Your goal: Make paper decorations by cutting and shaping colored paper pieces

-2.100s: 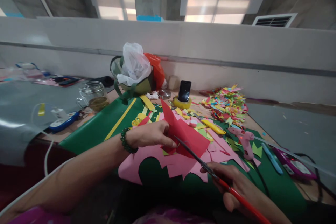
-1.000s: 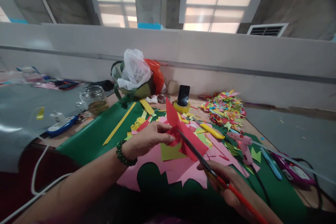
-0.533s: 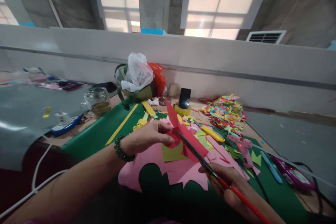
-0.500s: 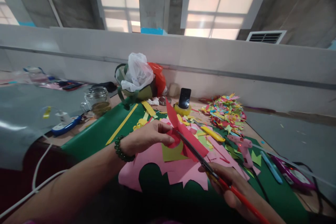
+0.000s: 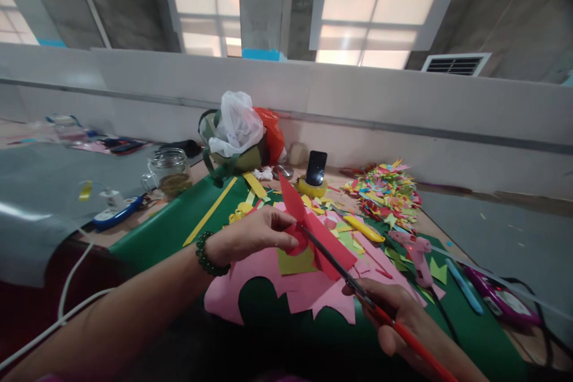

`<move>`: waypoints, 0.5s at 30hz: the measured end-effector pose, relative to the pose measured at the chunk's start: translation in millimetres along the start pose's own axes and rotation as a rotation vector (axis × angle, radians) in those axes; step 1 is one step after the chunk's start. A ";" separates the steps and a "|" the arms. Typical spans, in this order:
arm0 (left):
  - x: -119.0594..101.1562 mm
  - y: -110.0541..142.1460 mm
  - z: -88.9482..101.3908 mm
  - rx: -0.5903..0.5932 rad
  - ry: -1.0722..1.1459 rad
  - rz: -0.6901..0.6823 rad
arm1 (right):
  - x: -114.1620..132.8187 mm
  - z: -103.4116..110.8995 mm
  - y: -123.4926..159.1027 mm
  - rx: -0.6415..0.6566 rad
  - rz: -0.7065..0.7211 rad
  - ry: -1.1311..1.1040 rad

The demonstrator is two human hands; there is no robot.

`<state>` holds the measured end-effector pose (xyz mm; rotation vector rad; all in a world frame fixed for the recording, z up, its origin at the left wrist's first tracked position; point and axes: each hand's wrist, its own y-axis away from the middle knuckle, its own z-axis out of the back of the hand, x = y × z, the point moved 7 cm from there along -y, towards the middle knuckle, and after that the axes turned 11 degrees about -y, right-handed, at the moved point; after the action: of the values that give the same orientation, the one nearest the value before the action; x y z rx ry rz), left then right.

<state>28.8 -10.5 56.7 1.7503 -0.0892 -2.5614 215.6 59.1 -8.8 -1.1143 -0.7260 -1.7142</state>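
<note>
Glass jar (image 5: pixel 169 173) by left edge of desk (image 5: pixel 532 340). Left hand (image 5: pixel 259 233) pinching red paper (image 5: pixel 329 242) between thumb and fingers, held up over pink sheets (image 5: pixel 268 271), between desk's side edges. Scissors (image 5: pixel 333 259) touching paper, red handles gripped in right hand (image 5: pixel 403 310). Pink glue gun (image 5: pixel 416 245) near right edge.

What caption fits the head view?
Left hand pinches red paper while the right hand works scissors into it.
</note>
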 end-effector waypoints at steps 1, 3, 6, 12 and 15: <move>0.2 -0.3 -0.4 0.007 0.002 -0.003 | -1.0 0.1 0.2 0.001 0.002 -0.002; -0.3 -0.7 -1.1 0.018 0.001 -0.015 | -2.2 0.2 0.5 0.004 0.010 -0.011; -2.4 -0.6 -1.8 0.037 -0.030 -0.032 | -1.8 1.4 0.6 -0.001 0.027 0.003; -8.4 1.3 -0.4 0.071 -0.131 -0.046 | -0.2 8.8 3.6 -0.064 0.103 0.103; -12.2 2.1 1.5 0.064 -0.160 -0.052 | -1.6 11.8 6.2 -0.089 0.115 0.125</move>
<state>31.8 -11.7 68.7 1.5849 -0.1329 -2.7623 225.9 67.2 -5.4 -1.0778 -0.5029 -1.7153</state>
